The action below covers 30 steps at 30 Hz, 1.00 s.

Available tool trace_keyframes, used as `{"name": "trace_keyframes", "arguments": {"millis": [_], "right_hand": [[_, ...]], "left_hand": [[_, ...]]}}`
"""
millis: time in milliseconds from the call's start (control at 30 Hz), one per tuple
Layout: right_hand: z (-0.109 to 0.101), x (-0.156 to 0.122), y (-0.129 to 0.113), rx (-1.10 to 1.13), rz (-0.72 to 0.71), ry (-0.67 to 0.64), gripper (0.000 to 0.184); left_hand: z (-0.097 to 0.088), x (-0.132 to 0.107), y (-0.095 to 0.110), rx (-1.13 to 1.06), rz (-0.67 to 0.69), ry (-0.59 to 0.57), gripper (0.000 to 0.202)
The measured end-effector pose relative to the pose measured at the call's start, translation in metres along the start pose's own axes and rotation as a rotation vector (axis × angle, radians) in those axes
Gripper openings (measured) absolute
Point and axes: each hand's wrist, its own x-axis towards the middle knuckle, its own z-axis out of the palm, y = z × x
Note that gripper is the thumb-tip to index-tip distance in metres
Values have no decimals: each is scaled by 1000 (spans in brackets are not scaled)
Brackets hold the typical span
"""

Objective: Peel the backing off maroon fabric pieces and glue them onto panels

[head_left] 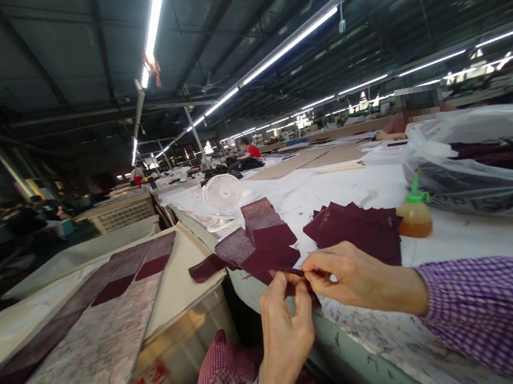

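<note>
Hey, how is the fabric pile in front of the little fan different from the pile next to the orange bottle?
The fan pile lies loose and spread, some pieces showing a paler face; the bottle pile is a tighter fanned stack, evenly dark. The fan pile reaches the table edge; the bottle pile sits farther in. Both are maroon cut pieces.

Maroon fabric piece (293,271): pinched between my left hand (284,328) and right hand (357,277), mostly covered by my fingers.
Purple checked sleeve (508,314): cut off at the right and bottom edges.
Plastic bag (480,174): runs off the right edge, contents dim behind the film.
Co-worker (413,113): blurred over.
Worker in red (252,149): too small to read.
</note>
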Motion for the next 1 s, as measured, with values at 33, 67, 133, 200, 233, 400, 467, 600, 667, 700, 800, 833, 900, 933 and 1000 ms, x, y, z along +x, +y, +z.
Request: {"name": "trace_keyframes", "arguments": {"millis": [33, 67, 133, 200, 233, 400, 467, 600, 667, 700, 800, 833, 900, 933, 1000], "right_hand": [[0, 0, -1, -2, 2, -3, 12], [0, -1, -1, -2, 3, -7, 12], [0, -1, -3, -5, 1, -12, 11], [0, -2, -5, -18, -6, -9, 11], [0, -2, -5, -25, -10, -9, 11], [2, -4, -5, -55, -10, -21, 11], [3, -4, -4, -68, -11, -17, 11], [3, -5, -5, -66, -14, -16, 12], [3, -4, -6, -46, -12, -23, 13], [2, -3, -7, -31, -9, -29, 13], [-2, -1, -11, 50, 34, -51, 12], [-4, 0, -12, 88, 60, -70, 13], [-8, 2, -15, 167, 118, -113, 12], [-9, 3, -16, 203, 141, -133, 12], [-12, 5, -16, 293, 189, -158, 14]], "left_hand": [[-1, -1, 0, 9, 12, -2, 13], [-2, -2, 1, 23, 24, 5, 13], [-3, -3, 3, 53, 50, 38, 12], [-4, -4, 6, 68, 72, 70, 11], [-5, -5, 7, 70, 78, 79, 11], [-5, -5, 9, 84, 72, 96, 11], [-4, -6, 6, 80, 64, 105, 12], [-2, -6, 0, 30, 39, 119, 14], [-1, -6, -3, -3, 26, 111, 15], [-1, -5, -3, -20, 16, 106, 15], [-2, -5, -3, -83, -10, 90, 16], [-2, -5, -2, -98, -15, 86, 17], [-2, -5, -1, -91, -2, 88, 16], [-2, -5, 0, -70, 14, 86, 14], [-3, -4, 0, -33, 43, 69, 12]]}}
